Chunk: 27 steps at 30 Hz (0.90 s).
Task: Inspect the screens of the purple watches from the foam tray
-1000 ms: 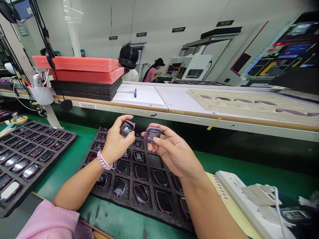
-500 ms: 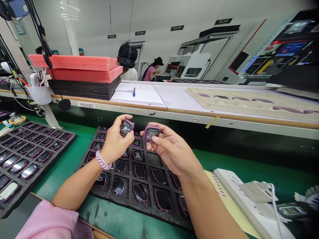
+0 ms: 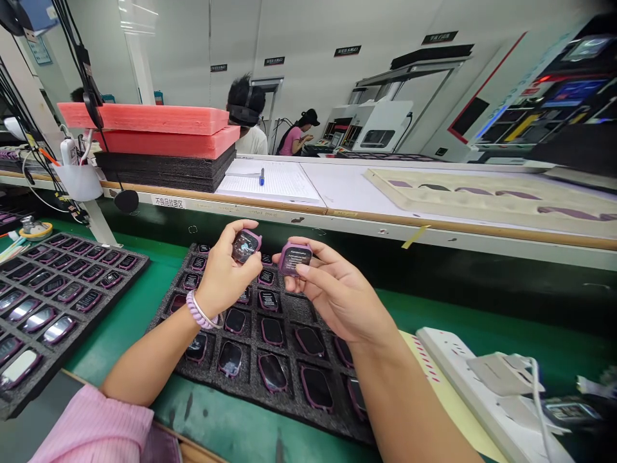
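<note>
Two black foam trays of purple-cased watch bodies lie on the green bench (image 3: 144, 308), with the larger left tray (image 3: 58, 289) well apart from the hands and the middle tray (image 3: 289, 341) directly beneath them. Behind the bench runs a raised white shelf (image 3: 385, 199) carrying a stack of pink and black foam sheets (image 3: 164, 151), a lined sheet of paper (image 3: 270, 181) with a blue pen (image 3: 261, 177) on it. A white power strip (image 3: 472, 379) sits at the right. The left hand (image 3: 224, 273) is closed around one lit watch body (image 3: 245, 244), screen tilted toward the camera. Just beside it, the right hand (image 3: 337, 296) pinches a second watch body (image 3: 295, 257) between thumb and fingers, both held above the middle tray.
</note>
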Each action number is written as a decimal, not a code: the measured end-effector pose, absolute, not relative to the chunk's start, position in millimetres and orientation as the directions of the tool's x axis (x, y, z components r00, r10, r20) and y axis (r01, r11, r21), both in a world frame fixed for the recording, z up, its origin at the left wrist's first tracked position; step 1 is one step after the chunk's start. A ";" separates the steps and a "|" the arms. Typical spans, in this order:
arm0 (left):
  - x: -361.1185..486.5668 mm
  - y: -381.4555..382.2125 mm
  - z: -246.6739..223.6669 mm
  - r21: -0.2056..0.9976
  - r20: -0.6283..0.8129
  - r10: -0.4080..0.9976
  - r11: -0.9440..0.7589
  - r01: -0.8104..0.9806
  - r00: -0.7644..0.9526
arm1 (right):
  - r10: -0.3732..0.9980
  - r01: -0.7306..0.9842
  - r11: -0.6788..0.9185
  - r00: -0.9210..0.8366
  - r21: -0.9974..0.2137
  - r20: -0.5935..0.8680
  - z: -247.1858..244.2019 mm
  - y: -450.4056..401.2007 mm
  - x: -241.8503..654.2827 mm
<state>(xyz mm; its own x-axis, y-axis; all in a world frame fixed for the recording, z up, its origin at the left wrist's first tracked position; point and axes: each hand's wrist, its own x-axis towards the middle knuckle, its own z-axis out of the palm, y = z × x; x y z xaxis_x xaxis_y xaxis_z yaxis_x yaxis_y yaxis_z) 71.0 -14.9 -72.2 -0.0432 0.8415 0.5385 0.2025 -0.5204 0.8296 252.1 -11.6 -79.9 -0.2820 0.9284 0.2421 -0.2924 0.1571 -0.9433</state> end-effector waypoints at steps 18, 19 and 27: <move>70.9 -15.6 -71.4 0.821 0.543 0.840 -0.524 0.228 -0.025 | 0.926 -0.291 0.149 -0.293 -0.945 0.237 -80.0 -13.0 252.5; 70.9 -15.9 -71.2 0.818 0.542 0.840 -0.521 0.242 -0.025 | 0.926 -0.292 0.149 -0.293 -0.945 0.237 -80.0 -12.9 252.2; 71.8 -16.0 -72.1 0.825 0.539 0.842 -0.523 0.214 -0.016 | 0.920 -0.314 0.145 -0.305 -0.938 0.245 -81.5 -12.8 252.5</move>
<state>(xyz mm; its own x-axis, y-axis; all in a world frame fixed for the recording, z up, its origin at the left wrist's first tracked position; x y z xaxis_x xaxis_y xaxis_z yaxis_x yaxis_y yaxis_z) 71.8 -16.0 -72.1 -0.0163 0.8424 0.5386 0.2142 -0.5232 0.8248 252.5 -12.8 -81.5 -0.3055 0.9203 0.2445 -0.3143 0.1450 -0.9382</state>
